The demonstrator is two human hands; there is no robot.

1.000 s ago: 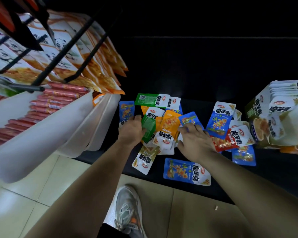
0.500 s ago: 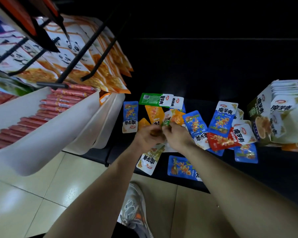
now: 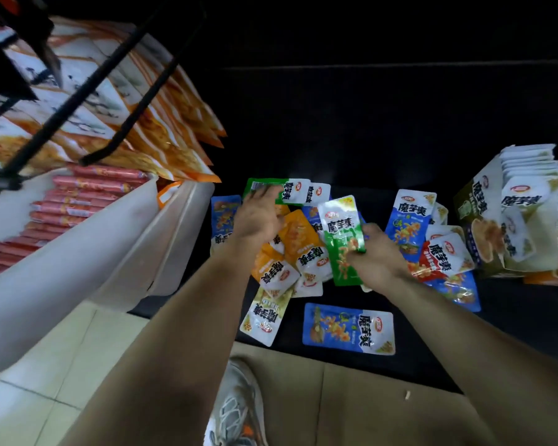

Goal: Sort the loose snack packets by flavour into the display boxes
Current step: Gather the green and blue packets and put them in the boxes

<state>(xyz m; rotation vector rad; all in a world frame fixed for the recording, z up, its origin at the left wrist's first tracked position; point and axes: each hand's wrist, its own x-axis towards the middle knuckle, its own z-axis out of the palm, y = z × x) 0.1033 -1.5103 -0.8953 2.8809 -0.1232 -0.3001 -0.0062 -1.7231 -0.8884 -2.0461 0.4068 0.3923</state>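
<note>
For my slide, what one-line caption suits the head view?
Right hand holds an upright green packet over the pile; left hand touches a flat green packet behind.

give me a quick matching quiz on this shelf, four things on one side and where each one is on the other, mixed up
1 right hand
2 red packet
3 sausages
4 left hand

a in the white tray
b over the far green packet
c beside the display box
d holding the upright green packet

Pairs: 1-d, 2-c, 3-a, 4-b
</note>
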